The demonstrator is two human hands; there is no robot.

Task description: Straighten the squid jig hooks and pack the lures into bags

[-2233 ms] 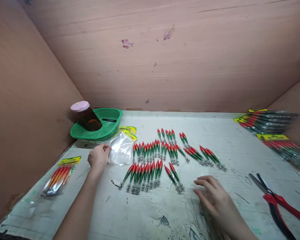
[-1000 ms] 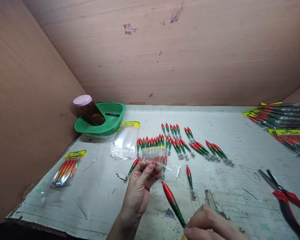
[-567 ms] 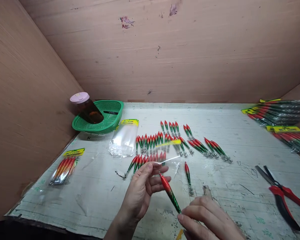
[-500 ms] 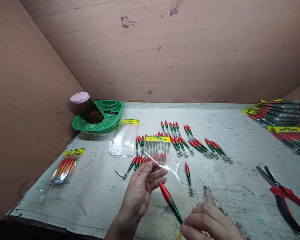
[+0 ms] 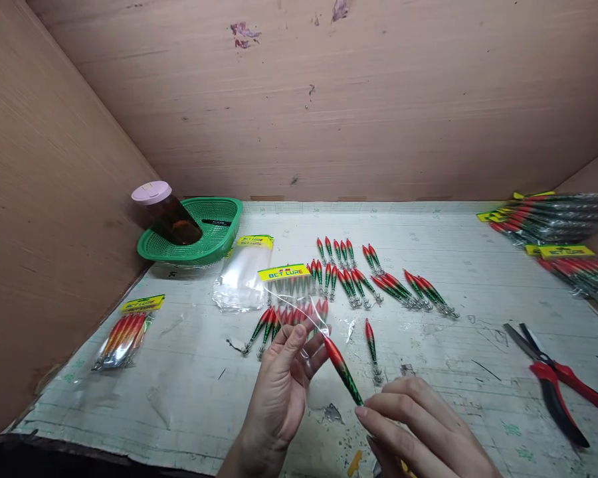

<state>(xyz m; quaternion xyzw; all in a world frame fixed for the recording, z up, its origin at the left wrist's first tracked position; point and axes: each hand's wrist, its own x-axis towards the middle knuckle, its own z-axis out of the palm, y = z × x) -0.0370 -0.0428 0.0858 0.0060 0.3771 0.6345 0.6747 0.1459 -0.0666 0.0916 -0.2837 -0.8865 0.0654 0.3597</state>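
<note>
Between its thumb and fingers, my left hand (image 5: 286, 388) holds a clear plastic bag (image 5: 292, 299) with a yellow header reading BCT LURE. The bag's open mouth faces my right hand. My right hand (image 5: 423, 425) pinches a red and green fishing lure (image 5: 343, 370) near its tail end, which the fingers hide. The lure's red tip is at the bag's mouth; whether it is inside I cannot tell. One single lure (image 5: 371, 345) lies on the table just beyond. Behind the bag, several more lures (image 5: 266, 325) lie in rows, partly seen through the plastic.
Flat bags (image 5: 244, 275) are stacked by a green basket (image 5: 214, 249) holding a lidded jar (image 5: 172, 216). A filled packet (image 5: 129, 332) lies left. Red-handled pliers (image 5: 551, 378) lie right, below piled packets (image 5: 553, 219). Wooden walls (image 5: 289, 119) enclose the table (image 5: 179, 411).
The lure in my right hand has moved up to the bag's mouth. The bag has turned and shifted left, so its header lettering reads clearly. The whole view has shifted slightly.
</note>
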